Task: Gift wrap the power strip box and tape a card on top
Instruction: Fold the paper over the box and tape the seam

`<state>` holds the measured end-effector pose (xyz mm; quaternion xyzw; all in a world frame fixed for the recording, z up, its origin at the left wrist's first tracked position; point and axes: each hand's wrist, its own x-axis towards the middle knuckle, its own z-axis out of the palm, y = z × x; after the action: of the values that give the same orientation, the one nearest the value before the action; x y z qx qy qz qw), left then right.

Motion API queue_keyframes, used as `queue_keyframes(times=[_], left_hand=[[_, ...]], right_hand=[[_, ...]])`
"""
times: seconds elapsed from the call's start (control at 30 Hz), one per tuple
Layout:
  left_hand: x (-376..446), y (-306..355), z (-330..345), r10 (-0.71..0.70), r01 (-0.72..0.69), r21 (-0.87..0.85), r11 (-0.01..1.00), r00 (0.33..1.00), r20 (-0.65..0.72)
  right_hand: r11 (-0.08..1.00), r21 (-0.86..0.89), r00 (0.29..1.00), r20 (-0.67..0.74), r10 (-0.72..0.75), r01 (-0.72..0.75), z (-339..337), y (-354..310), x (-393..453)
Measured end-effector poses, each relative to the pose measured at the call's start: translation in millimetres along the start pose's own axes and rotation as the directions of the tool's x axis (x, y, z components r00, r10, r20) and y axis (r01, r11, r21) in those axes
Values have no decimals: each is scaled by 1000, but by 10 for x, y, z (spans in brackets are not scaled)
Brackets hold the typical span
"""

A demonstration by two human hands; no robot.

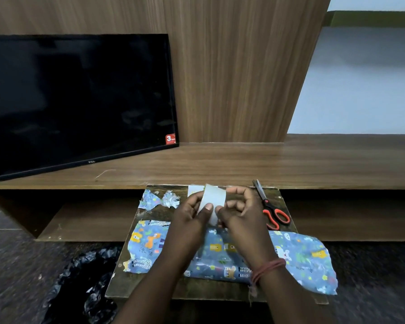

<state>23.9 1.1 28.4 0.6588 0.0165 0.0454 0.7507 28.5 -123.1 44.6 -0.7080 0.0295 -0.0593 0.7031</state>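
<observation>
The power strip box lies on a small wooden board (pixel 197 291), covered in blue wrapping paper (pixel 299 256) printed with cartoon animals; loose paper sticks out past both ends. Above it, my left hand (pixel 192 213) grips a roll of clear tape (pixel 214 197), thumb pressed on its face. My right hand (pixel 241 211) holds the roll's other side, fingers curled, fingertips pinching at the tape near its lower edge. A pale card (pixel 195 189) shows partly behind the roll at the board's far edge.
Orange-handled scissors (pixel 270 208) lie at the board's right. Crumpled paper scraps (pixel 158 199) sit at its far left. A black TV (pixel 80 101) leans on the wooden shelf (pixel 243 164) behind. A black plastic bag (pixel 84 284) lies on the floor, left.
</observation>
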Motion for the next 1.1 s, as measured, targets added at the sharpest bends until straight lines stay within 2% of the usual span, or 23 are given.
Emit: queue_keyframes(times=[0.03, 0.1, 0.17, 0.3, 0.43, 0.53, 0.67, 0.87, 0.93, 1.03, 1.1], left_hand=[[-7, 5, -10, 22, -22, 9, 1000, 1000, 8], [3, -17, -27, 45, -47, 52, 998, 998, 40], [17, -33, -58, 46, -52, 83, 995, 997, 68], [21, -26, -107, 64, -87, 148, 985, 986, 155], [-14, -23, -134, 70, -114, 180, 977, 970, 233], [-27, 2, -168, 83, -128, 182, 975, 968, 238], [-60, 26, -174, 103, -141, 185, 973, 975, 198], [-85, 36, -177, 125, -143, 143, 979, 983, 131], [-103, 52, -179, 126, -141, 111, 984, 983, 134], [-121, 85, -173, 131, -144, 81, 986, 981, 145], [-127, 98, -164, 144, -157, 79, 984, 979, 146]], right_hand=[[986, -151, 997, 35, -72, 76, -31, 9, -6], [874, -419, 970, 106, -220, 244, -117, 39, 23], [801, -510, 949, 151, -276, 314, -195, 54, 68], [823, -442, 933, 210, -293, 357, -247, -3, 91], [840, -382, 921, 111, -372, 385, -228, -37, 51], [851, -335, 910, 54, -412, 405, -212, -62, 54], [762, -401, 847, 78, -525, 509, -162, -68, 63], [587, -553, 774, 183, -606, 591, -102, -19, 36], [581, -551, 768, 189, -612, 599, -111, -35, 28], [632, -510, 787, 165, -594, 584, -125, -58, 37], [606, -542, 782, 167, -601, 582, -93, -60, 28]])
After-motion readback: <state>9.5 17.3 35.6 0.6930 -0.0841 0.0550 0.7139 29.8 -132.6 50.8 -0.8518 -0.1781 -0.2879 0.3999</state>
